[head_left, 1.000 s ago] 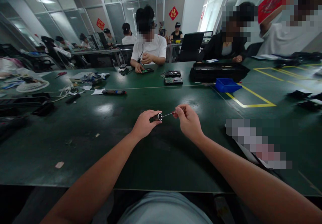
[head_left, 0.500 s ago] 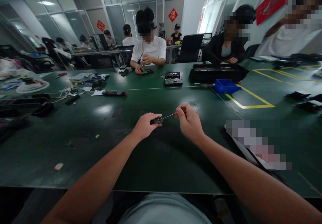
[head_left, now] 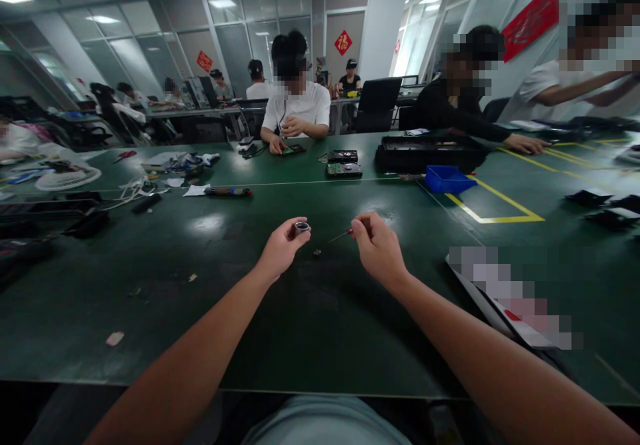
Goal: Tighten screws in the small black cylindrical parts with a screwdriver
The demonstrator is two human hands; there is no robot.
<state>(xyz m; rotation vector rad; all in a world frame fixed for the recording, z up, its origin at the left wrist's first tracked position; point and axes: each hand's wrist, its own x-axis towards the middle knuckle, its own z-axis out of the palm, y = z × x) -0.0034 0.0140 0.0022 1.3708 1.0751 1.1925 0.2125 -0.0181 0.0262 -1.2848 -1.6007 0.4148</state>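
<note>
My left hand (head_left: 283,245) is closed around a small dark cylinder with a metal rim (head_left: 302,227), its open end tipped upward. Most of the cylinder's body is hidden by my fingers. In my right hand (head_left: 376,244) I pinch a thin screwdriver (head_left: 342,236) near its red handle. Its slim shaft points left toward the cylinder, with a gap between tip and rim. Below that gap there is a small metallic piece (head_left: 317,252), too small to name, at or just over the green table (head_left: 310,325).
A dark pen-like tool (head_left: 229,192) lies beyond my left hand. Hard drives (head_left: 344,170), a blue bin (head_left: 449,179) and a long black tray (head_left: 431,156) stand farther back. A person (head_left: 296,108) works opposite. A folder-like item (head_left: 500,298) lies at right.
The screwdriver tip has come out of the cylinder. My left hand has moved slightly left and turned the opening upward. A small piece now shows below. A co-worker's arm has reached out at right.
</note>
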